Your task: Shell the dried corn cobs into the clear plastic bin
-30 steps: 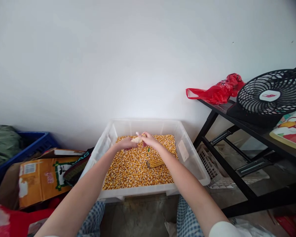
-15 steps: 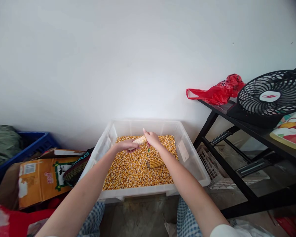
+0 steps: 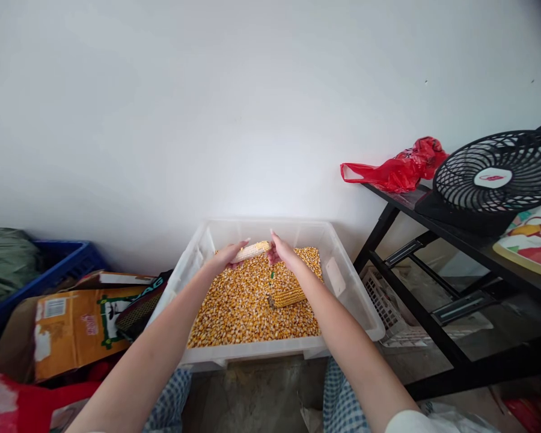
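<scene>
A mostly stripped corn cob [image 3: 251, 251], pale with some yellow kernels toward its right end, is held above the loose corn kernels [image 3: 238, 307]. My left hand [image 3: 229, 257] is closed around the cob's left end. Right at the cob's other tip is my right hand [image 3: 283, 251], its thumb raised and its fingers apart; whether it touches the tip is hard to see. Below my right forearm, an ear of corn [image 3: 287, 297] full of yellow kernels lies on the heap, partly covered by the arm. A small green thing [image 3: 272, 274] is just beyond it.
The kernels fill a translucent plastic bin [image 3: 270, 349] against the white wall. To the left are a cardboard box [image 3: 81, 328] and a blue crate [image 3: 88, 255]. On the right, a black table [image 3: 401, 201] carries a fan [image 3: 493, 177] and a red plastic bag [image 3: 401, 171].
My right hand has shifted slightly right and loosened from the cob's end, baring its tip. My left hand and the cob have moved a little left and up.
</scene>
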{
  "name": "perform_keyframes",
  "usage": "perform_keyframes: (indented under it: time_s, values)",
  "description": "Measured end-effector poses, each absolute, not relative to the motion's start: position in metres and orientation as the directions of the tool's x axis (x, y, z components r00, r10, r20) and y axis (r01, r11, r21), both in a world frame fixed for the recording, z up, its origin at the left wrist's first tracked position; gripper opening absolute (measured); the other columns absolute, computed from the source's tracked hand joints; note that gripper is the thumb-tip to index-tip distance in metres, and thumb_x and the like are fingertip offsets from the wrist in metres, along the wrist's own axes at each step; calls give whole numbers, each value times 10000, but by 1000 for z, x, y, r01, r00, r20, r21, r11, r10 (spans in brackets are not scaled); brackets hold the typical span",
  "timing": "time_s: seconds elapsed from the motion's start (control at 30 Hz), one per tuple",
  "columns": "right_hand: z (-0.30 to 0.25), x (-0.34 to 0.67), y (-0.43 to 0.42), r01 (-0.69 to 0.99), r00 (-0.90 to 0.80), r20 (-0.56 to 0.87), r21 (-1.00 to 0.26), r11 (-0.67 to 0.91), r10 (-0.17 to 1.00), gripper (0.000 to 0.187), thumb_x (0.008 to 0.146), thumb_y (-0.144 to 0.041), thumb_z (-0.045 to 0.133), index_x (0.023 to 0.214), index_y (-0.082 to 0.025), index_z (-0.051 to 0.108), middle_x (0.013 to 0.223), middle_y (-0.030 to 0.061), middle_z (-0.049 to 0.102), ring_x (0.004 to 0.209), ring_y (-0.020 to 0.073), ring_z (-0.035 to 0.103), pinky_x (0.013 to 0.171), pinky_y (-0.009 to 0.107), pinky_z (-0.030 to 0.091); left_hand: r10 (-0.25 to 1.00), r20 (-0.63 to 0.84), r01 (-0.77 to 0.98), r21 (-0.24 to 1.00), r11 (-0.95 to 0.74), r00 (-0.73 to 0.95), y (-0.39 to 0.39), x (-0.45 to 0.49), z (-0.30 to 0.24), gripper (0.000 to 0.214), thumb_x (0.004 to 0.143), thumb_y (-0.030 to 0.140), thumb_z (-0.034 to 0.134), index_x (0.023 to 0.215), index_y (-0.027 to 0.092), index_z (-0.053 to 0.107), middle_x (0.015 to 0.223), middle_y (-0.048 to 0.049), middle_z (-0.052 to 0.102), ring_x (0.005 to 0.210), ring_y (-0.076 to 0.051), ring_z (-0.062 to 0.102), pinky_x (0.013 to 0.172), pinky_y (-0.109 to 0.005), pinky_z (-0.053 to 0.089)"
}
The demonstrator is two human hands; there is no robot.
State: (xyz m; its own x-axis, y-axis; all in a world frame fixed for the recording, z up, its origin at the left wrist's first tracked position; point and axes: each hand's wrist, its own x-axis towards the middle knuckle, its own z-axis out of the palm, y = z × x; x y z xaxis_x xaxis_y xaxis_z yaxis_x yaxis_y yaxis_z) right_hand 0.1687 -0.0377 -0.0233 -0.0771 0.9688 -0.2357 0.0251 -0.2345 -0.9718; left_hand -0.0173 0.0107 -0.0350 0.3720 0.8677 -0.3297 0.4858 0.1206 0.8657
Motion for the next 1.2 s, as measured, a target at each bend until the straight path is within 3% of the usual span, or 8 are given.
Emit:
perform_keyframes:
  time_s: [0.23, 0.43, 0.57, 0.67, 0.8, 0.9, 1.07, 1.2]
  values:
    - [-22, 167, -40, 128, -192, -247, -966, -225, 950, 667, 752, -763, 204, 583, -177, 474, 432, -9, 468, 362, 96, 471, 419, 225, 447, 592, -586, 304, 803, 512, 553, 17, -27, -34, 673, 771, 690, 213, 615, 121, 537, 365, -5, 352, 287, -54, 147, 293, -198, 97]
    - [-17, 171, -43, -82, -286, -79, -991, -107, 955, 479, 816, -632, 363, 953, -202, 522, 608, -20, 572, 443, 98, 539, 482, 231, 485, 478, -574, 185, 747, 639, 665, 16, -26, -29, 658, 816, 627, 152, 630, 118, 525, 384, 8, 322, 293, -29, 74, 274, -157, 73]
    - [-20, 170, -41, -111, -307, 41, -994, 7, 951, 315, 743, -375, 648, 972, -195, 529, 708, -27, 612, 546, 83, 586, 588, 217, 516, 508, -585, 150, 736, 660, 632, 13, -26, -25, 612, 806, 636, 207, 698, 125, 525, 443, -20, 427, 283, -28, 136, 264, -160, 121]
    - [-27, 167, -37, -64, -210, 13, -998, 0, 978, 219, 771, -334, 627, 856, -155, 533, 630, -18, 610, 517, 90, 595, 567, 214, 517, 649, -526, 89, 810, 580, 550, 8, -21, -23, 566, 756, 676, 336, 790, 149, 540, 593, -49, 556, 328, -64, 357, 295, -172, 229]
    - [-34, 163, -35, 6, -129, -76, -997, -76, 989, 248, 829, -390, 540, 807, -144, 520, 535, -1, 603, 448, 115, 596, 469, 213, 494, 890, -272, 131, 962, 240, 366, 2, -14, -26, 521, 635, 644, 584, 851, 169, 596, 608, 1, 546, 422, -83, 477, 352, -175, 290]
    - [-33, 162, -36, -7, -161, -81, -997, -83, 984, 221, 824, -358, 558, 794, -142, 524, 555, 7, 622, 470, 119, 614, 498, 219, 509, 906, -214, 174, 972, 160, 364, 3, -14, -32, 530, 609, 619, 630, 836, 141, 633, 589, -8, 543, 417, -70, 453, 357, -179, 274]
    - [-26, 161, -41, -48, -288, -1, -999, -16, 958, 204, 771, -287, 634, 888, -142, 551, 646, -1, 650, 569, 118, 646, 604, 229, 526, 890, -274, 98, 962, 256, 365, 8, -16, -32, 526, 630, 631, 605, 842, 150, 621, 541, 3, 529, 380, -54, 397, 336, -170, 208]
    - [-26, 160, -41, 36, -286, -56, -998, -47, 957, 264, 760, -385, 636, 853, -146, 573, 700, 19, 666, 589, 112, 638, 562, 203, 502, 882, -284, 95, 959, 268, 377, 4, -14, -28, 509, 639, 628, 601, 829, 157, 619, 528, 12, 516, 358, -45, 362, 327, -171, 207]
